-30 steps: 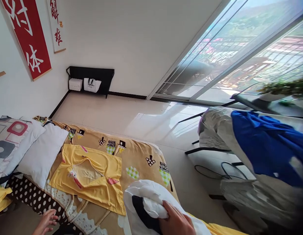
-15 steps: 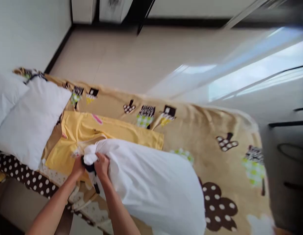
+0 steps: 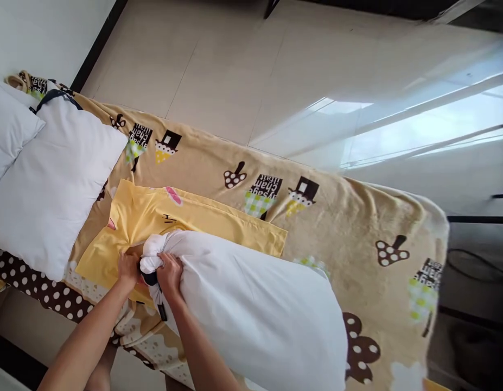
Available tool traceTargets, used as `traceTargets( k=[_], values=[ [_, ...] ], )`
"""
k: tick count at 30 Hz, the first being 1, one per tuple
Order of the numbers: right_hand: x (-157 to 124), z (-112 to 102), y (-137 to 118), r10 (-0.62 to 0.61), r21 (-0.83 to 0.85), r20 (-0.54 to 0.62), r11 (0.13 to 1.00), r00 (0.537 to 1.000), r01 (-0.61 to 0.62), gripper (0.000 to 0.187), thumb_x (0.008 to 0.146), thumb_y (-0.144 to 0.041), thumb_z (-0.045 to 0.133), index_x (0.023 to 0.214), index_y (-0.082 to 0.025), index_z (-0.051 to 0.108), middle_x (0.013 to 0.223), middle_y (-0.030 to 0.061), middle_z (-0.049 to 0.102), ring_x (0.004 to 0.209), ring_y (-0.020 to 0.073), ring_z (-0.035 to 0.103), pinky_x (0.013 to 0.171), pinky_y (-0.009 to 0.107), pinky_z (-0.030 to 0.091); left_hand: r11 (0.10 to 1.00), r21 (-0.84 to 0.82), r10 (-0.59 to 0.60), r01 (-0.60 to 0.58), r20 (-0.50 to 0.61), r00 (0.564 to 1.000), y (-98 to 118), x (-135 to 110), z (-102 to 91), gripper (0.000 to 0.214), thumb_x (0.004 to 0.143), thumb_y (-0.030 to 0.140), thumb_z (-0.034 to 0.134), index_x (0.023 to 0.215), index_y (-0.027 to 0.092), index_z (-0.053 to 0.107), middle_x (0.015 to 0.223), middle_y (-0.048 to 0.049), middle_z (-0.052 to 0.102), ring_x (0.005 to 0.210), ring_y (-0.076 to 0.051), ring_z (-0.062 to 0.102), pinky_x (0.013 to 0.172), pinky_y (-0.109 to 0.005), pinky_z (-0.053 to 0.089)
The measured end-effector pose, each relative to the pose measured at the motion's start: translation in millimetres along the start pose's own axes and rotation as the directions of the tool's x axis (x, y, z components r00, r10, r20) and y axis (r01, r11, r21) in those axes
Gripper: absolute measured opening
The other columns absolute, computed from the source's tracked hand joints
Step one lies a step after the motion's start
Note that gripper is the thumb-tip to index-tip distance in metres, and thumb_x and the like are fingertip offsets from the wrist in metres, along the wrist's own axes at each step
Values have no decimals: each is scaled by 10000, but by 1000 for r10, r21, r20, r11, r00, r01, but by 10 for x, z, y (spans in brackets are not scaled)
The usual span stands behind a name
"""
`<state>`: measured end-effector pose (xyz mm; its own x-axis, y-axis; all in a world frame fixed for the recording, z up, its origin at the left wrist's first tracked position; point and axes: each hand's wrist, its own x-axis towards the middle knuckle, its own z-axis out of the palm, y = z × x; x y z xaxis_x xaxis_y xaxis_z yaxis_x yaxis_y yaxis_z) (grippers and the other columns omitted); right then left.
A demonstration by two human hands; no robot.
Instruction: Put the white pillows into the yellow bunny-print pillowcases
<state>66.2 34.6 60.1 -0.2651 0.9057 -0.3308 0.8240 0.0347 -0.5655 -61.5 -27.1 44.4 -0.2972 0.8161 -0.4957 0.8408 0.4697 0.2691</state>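
Observation:
A white pillow (image 3: 259, 304) lies on the bed, its near end bunched into a knot-like twist. My right hand (image 3: 170, 274) is closed around the cloth beside that twist. My left hand (image 3: 129, 267) is closed at the edge of a yellow pillowcase (image 3: 218, 220), whose cloth puckers toward the fingers. The pillowcase lies flat, partly covered by the pillow. Between my hands, a dark strip (image 3: 150, 278) shows under the white bunch, and a short black tab (image 3: 162, 312) hangs below it.
Two more white pillows (image 3: 51, 190) rest at the left end. A tan patterned blanket (image 3: 341, 217) covers the bed, with a dotted brown border (image 3: 43, 285) along the near side. Tiled floor (image 3: 218, 81) stretches beyond, and dark bars (image 3: 479, 219) stand at the right.
My view has tilted down, so less of the far wall shows. The left hand has shifted slightly left of the bunched end; the right keeps its hold on the pillow.

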Motion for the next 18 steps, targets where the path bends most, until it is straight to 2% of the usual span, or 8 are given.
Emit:
traceTargets(
  k=[4,7,12,15,18],
  values=[
    [-95,143,-25,-58,-101,63,993,996,64,386,691,40,397,828,-168,692,828,58,698,824,213,582,853,349,371,989,131,-59,61,-16,998,20,335,-112,391,930,90,275,1154,86,595,909,-164,676,897,-253,616,908,-408,401],
    [-81,150,-29,-86,-133,117,986,989,102,335,707,32,429,793,-177,676,809,57,672,834,218,544,839,353,339,984,179,21,-20,-2,1000,33,404,-223,428,951,114,257,1291,110,516,1067,-179,650,992,-260,593,924,-400,391],
    [224,67,-113,-116,-167,157,976,981,143,287,791,-9,468,882,-184,677,865,70,656,888,235,505,817,358,304,963,177,194,-203,67,979,114,110,-371,457,920,82,310,1329,160,497,1134,-133,662,1037,-239,603,909,-363,392],
    [442,46,-180,-116,-187,164,971,980,147,245,865,-63,457,922,-176,667,930,85,648,940,249,487,847,372,296,980,98,165,-173,82,983,226,-144,-393,529,892,95,369,1419,126,407,978,-108,716,906,-224,649,889,-359,393],
    [458,84,-238,-140,-187,201,966,969,179,184,897,-139,472,910,-168,653,966,106,631,966,262,472,874,395,308,989,-26,149,-148,45,988,333,-324,-385,520,911,159,381,1428,95,389,798,-65,719,765,-215,646,873,-368,403]
  ],
)
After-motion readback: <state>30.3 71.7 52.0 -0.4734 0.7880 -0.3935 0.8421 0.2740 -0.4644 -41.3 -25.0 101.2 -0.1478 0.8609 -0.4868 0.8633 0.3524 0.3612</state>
